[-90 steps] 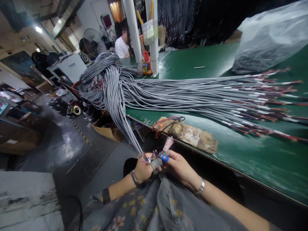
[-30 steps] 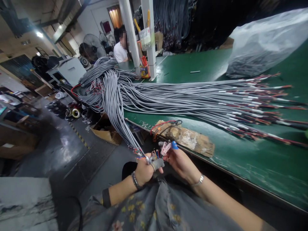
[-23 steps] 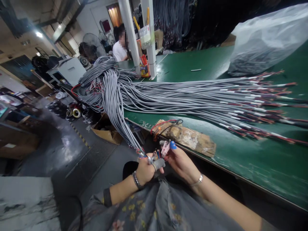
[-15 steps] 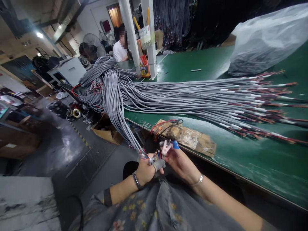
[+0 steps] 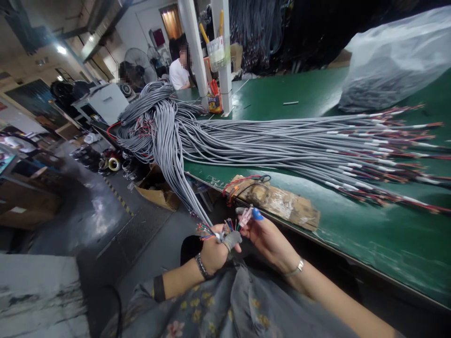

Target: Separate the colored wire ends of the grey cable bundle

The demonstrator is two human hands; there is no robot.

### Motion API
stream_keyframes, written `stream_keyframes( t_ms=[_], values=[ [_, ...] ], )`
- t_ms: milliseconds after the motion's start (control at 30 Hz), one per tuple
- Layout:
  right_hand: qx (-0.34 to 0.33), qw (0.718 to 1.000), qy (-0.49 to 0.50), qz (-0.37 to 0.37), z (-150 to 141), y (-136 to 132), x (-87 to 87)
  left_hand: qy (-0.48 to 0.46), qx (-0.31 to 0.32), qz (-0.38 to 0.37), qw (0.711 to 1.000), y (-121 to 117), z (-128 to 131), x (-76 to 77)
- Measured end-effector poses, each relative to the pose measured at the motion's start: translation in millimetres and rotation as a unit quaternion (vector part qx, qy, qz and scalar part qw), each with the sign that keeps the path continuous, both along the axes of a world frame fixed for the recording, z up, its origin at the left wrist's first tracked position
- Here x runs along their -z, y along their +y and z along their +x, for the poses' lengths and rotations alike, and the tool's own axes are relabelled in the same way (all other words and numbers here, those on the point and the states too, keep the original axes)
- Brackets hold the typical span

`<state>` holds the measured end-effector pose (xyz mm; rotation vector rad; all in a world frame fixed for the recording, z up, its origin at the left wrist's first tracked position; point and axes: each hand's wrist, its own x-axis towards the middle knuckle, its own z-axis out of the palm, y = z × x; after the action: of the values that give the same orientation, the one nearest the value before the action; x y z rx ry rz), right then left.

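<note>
My left hand (image 5: 214, 252) is closed round the ends of several grey cables, and a grey cover wraps its thumb. Thin coloured wires (image 5: 230, 226) fan out above that thumb, and more wire ends (image 5: 205, 231) stick out on the left side of the fist. Just to the right, my right hand (image 5: 262, 237) pinches a small pale pink clip-like tool (image 5: 245, 217) close to the wires. Blue wrapping (image 5: 258, 214) covers one of its fingertips. From the left fist, a bundle of grey cables (image 5: 169, 159) runs up to the green table (image 5: 387, 253).
Many grey cables (image 5: 268, 141) with stripped ends lie across the table. A taped wooden board (image 5: 292, 209) rests along its near edge. Farther back are a plastic bag (image 5: 394, 65), white posts (image 5: 221, 61) and a seated person (image 5: 179, 72). An open carton (image 5: 158, 192) stands on the floor.
The pink tool has turned, and its two arms no longer look spread apart. Coloured wires show more widely fanned at my left hand. The view has shifted slightly.
</note>
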<state>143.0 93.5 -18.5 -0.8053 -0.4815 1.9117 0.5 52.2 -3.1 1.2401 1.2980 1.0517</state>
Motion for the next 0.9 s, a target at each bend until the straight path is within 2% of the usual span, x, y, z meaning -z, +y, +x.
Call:
stream_keyframes(
  t_ms=[267, 667, 800, 900],
  values=[
    [0.000, 1.000, -0.019, -0.016, 2, 2, -0.3, 0.009, -0.016, 0.010, 1.000, 1, 1, 6.8],
    [0.027, 0.999, 0.007, -0.024, 1, 1, -0.2, 0.027, 0.000, 0.004, 1.000, 3, 5, -0.3],
    [0.013, 0.999, 0.021, -0.025, 1, 1, 0.7, 0.041, 0.011, 0.005, 0.999, 2, 4, -3.1],
    [-0.024, 0.999, 0.040, -0.019, 4, -1, 2.2, 0.048, 0.016, 0.007, 0.999, 0, 0, -4.6]
  ],
)
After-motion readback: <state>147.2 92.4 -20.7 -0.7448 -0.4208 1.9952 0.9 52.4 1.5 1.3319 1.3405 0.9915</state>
